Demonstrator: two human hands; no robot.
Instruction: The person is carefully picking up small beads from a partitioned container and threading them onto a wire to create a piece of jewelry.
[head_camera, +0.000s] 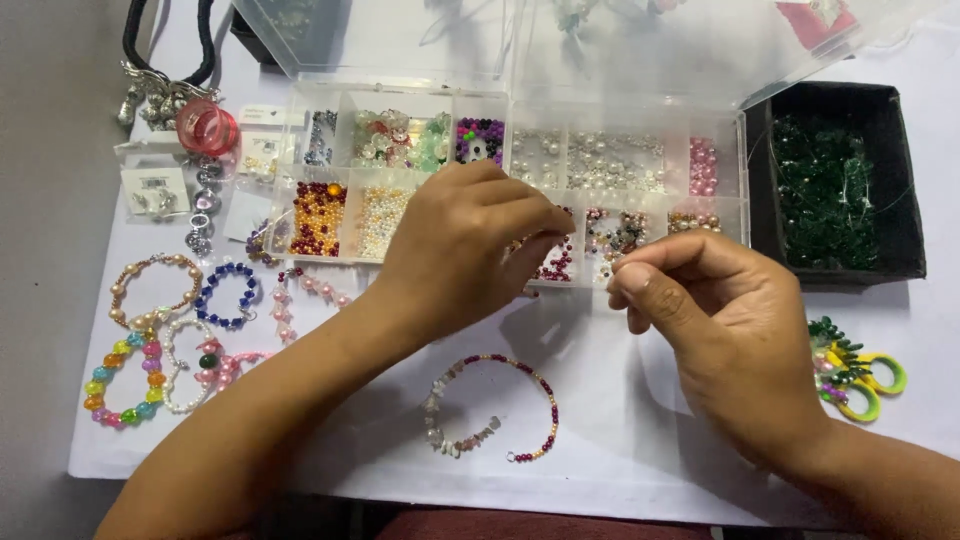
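Pinched fingertips of your left hand (470, 245) hover over the clear bead box (520, 180), apparently on a bead too small to make out. Your right hand (715, 320), just beside it, pinches something unseen; the unfinished bracelet (490, 405) lies below, between both wrists.

I see the clear plastic bead organiser (520, 160) lying flat on the white surface, its lid swung up and back. Its small compartments hold sorted beads: dark red and amber, cream seed beads, green glass, purple, pearls, pink. Nearer to me lies an unfinished beaded loop (490, 410), curved open, part maroon beads, part pale chips.
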